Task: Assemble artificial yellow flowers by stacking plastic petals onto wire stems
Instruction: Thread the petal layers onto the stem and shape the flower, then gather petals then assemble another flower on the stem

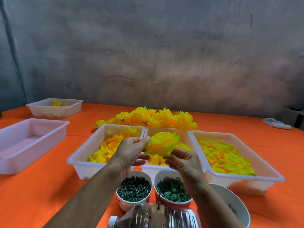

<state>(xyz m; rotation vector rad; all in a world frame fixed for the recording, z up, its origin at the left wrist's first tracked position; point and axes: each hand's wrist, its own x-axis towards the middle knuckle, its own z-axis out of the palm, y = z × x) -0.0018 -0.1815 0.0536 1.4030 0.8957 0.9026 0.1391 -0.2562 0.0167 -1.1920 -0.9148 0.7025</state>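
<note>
Both hands meet over the middle tray (185, 134): the left hand (131, 150) pinches the yellow flower (162, 142) at its side, the right hand (184, 162) grips it underneath, likely steadying the stack. Petal trays and cups (133, 189) sit within easy reach.

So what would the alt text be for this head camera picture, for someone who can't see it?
Two hands, left and right, hold a yellow flower above three white trays of yellow petals on an orange table. Finished flowers lie behind the trays; two cups of small green parts stand in front.
</note>
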